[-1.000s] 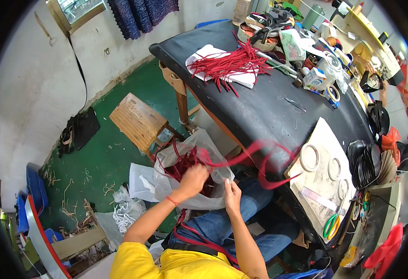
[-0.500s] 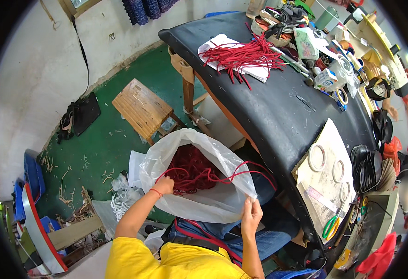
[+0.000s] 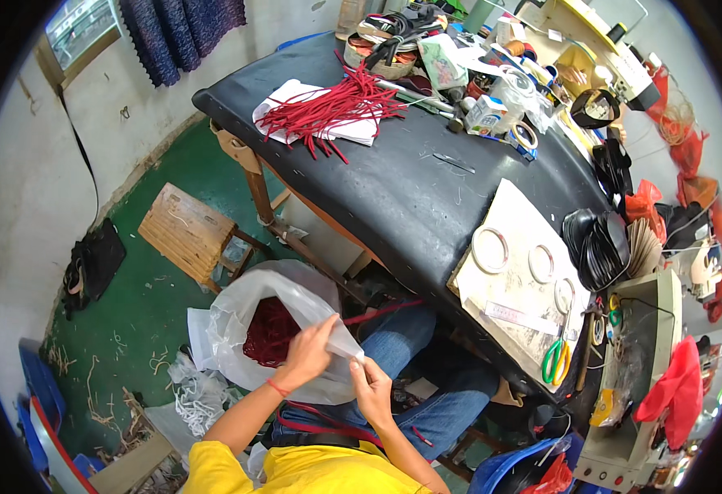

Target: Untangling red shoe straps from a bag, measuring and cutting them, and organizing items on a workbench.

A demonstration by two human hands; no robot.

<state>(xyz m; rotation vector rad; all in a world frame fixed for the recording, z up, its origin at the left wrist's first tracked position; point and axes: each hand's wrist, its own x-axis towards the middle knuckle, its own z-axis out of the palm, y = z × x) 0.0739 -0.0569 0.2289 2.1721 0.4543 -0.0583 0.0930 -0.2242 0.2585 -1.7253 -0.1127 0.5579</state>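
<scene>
Here, the dark red cords point(image 3: 269, 333) lie heaped, without a clear long axis, inside the translucent bag point(image 3: 227, 333), left of the nearer left hand point(image 3: 306, 356), whose fingers' closure cannot be discerned, while the right hand point(image 3: 372, 392) pinches the bag's rim.

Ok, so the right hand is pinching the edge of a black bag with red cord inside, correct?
Not black: the head view shows a whitish, translucent bag. The right hand does pinch its edge, and red cord lies inside.
</scene>
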